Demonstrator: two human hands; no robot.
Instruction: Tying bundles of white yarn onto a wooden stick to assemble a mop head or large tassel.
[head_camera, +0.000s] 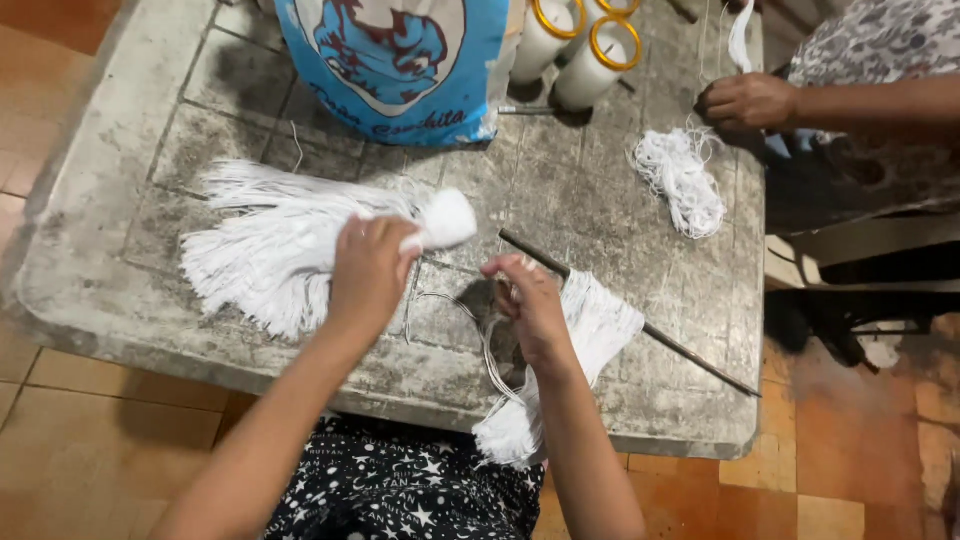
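Note:
My left hand grips a thick bundle of white strings near its bound end; the loose strands fan out to the left over the grey table. My right hand pinches a few thin white strands that loop between the two hands. Under my right wrist lies a second bundle of white strings, hanging over the table's near edge. A thin dark rod runs diagonally beneath that bundle.
A blue and white printed bag stands at the back of the table, with white candles with yellow rims beside it. Another person's hand rests at the far right next to a tangle of white string.

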